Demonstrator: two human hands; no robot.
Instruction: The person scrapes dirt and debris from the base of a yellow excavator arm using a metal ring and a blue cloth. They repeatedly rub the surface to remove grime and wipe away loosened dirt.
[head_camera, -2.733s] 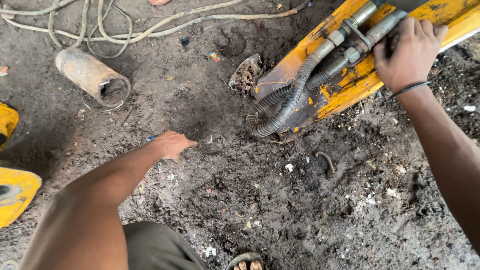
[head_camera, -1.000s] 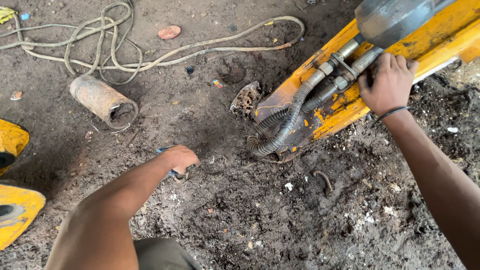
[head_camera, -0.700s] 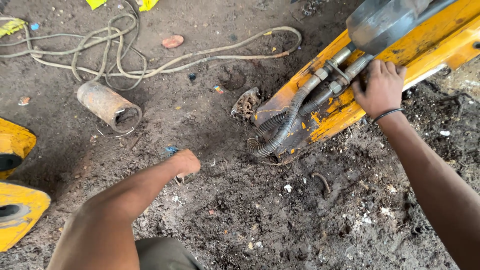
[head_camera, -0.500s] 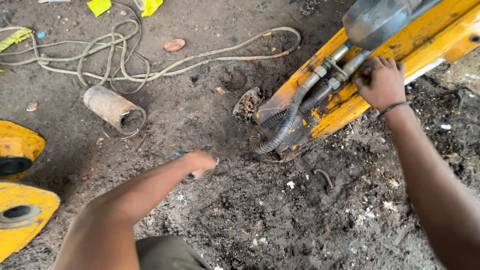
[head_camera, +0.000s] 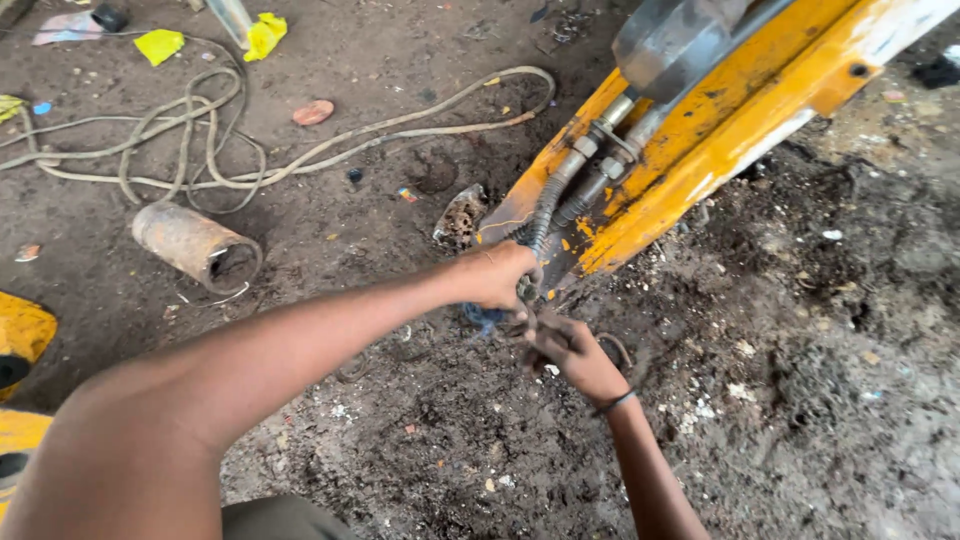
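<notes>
**Mia:** What is closest to us?

**Sam:** Two bare arms reaching over the dark, dirty ground (head_camera: 800, 400). The left hand (head_camera: 497, 277) is curled shut over something small and dark blue (head_camera: 484, 316). It is blurry, so I cannot tell what it is. The right hand (head_camera: 575, 352) has a thin black band on its wrist (head_camera: 617, 402). Its fingers are bent and reach up to the left hand. The two hands touch, or nearly touch. I cannot tell if the right hand grips anything.

**Mia:** Where are the hands?

**Sam:** Near the middle of the ground, just under the low end of a big yellow metal machine arm (head_camera: 720, 140). That arm slopes up to the top right corner.

**Mia:** What is on the yellow arm?

**Sam:** Two grey ribbed hoses with metal ends (head_camera: 560, 200) run down it. They end right above the left hand. A round grey metal part (head_camera: 680, 40) sits higher up.

**Mia:** And to the left?

**Sam:** A rusty short metal pipe (head_camera: 195, 245) lies on its side. More yellow metal (head_camera: 20, 340) peeks in at the left edge.

**Mia:** What is far away?

**Sam:** A long pale rope in loose loops (head_camera: 250, 140) lies near the top edge. By it sit a flat reddish stone (head_camera: 313, 112) and yellow scraps (head_camera: 160, 45) in the top left corner.
</notes>
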